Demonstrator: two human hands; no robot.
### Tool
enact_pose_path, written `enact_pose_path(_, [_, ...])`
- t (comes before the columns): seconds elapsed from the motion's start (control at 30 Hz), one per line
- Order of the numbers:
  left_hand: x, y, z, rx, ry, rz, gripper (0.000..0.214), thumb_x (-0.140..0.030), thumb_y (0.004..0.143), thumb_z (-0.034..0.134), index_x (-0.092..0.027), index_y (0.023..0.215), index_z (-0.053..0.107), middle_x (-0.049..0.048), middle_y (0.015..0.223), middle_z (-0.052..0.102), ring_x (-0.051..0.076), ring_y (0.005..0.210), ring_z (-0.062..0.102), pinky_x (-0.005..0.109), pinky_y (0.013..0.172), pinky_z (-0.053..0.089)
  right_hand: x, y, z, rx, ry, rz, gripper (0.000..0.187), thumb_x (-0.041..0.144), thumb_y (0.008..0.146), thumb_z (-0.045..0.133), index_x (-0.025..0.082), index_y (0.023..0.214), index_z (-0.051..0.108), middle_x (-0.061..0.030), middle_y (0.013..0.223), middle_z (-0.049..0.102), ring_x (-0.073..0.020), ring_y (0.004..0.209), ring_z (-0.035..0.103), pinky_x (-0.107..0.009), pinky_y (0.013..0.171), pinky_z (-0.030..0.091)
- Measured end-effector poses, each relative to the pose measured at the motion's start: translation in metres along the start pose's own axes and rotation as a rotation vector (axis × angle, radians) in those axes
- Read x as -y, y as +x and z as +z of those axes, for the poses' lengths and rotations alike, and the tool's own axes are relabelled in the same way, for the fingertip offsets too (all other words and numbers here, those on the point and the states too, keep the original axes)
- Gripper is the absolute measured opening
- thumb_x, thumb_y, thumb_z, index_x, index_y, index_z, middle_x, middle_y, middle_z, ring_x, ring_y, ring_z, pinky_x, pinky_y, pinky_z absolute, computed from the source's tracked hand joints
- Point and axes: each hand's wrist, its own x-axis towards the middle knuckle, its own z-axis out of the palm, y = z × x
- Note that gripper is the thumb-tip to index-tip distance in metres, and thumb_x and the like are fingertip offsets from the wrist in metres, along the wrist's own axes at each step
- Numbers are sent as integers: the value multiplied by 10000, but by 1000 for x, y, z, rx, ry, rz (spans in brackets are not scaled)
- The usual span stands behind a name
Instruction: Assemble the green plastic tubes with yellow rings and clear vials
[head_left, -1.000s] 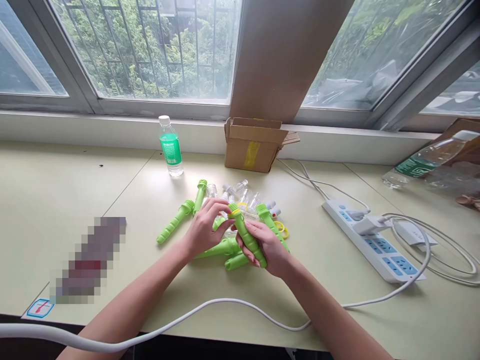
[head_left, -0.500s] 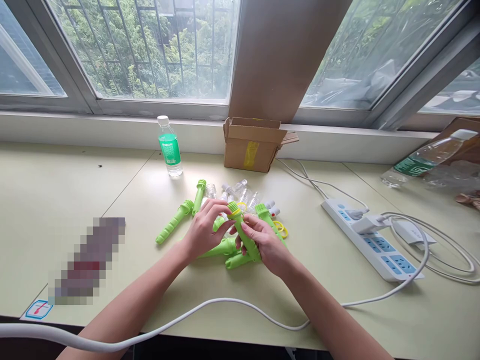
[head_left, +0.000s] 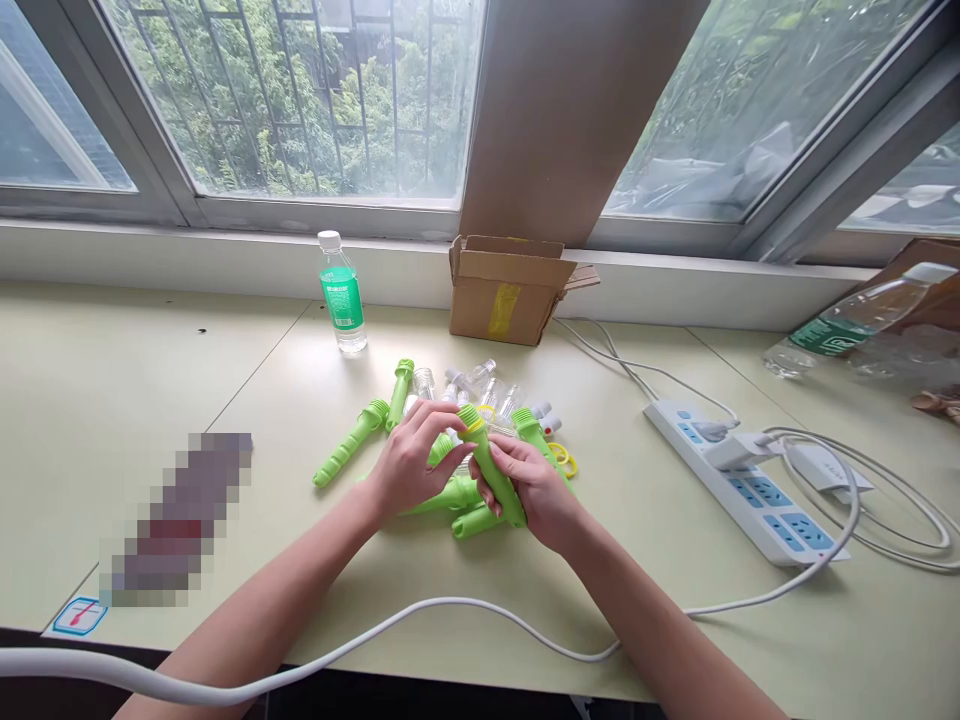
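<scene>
Btwn fingers (head_left: 438,412), green threaded tube (head_left: 485,455) barely moves; step's prob. unfinished. R hand (head_left: 538,487) grasps it; L hand (head_left: 405,460), can't tell.

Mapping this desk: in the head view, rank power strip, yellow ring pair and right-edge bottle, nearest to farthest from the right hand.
1. Yellow ring pair, beside the right hand.
2. Power strip, to its right.
3. Bottle, far right.
</scene>
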Motion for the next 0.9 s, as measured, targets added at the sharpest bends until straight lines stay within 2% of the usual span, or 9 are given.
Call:
enact_pose_path(0.3, [-1,2,-4,80,-86,-10,259,-164,814,656,-187,1028,512,105,1089,588,216,990,585,394,803,546,3,-1,1,-13,29,29,237,354,913,548,135,847,613,-31,721,587,-84,484,514,-179,397,374])
enact_pose_path(0.6, [3,3,-2,62,-83,15,178,-130,853,621,-184,995,528,86,1040,618,193,969,605,362,784,560,3,-1,-2,6,94,66,235,342,932,505,136,850,582,-36,697,601,-65,420,483,-167,361,348])
enact_pose_path(0.73, [3,3,-1,40,-78,10,148,-124,856,611,-181,969,535,89,1023,621,197,974,609,363,781,562,5,-4,1,-21,95,79,206,353,947,458,171,992,542,-34,666,629,-71,368,457,-156,315,314])
enact_pose_path(0.8, [3,3,-1,28,-78,4,146,-126,853,616,-180,962,536,91,1023,622,200,982,610,364,789,561,6,-5,2,-43,71,85,211,366,940,479,197,1063,506,-20,668,634,-76,366,455,-150,304,309])
enact_pose_path(0.9, [3,3,-1,20,-82,-10,144,-135,853,621,-182,960,538,93,1034,624,204,995,611,369,800,559,7,-4,4,-62,30,55,226,357,894,586,215,1035,482,2,694,632,-66,370,451,-140,296,309])
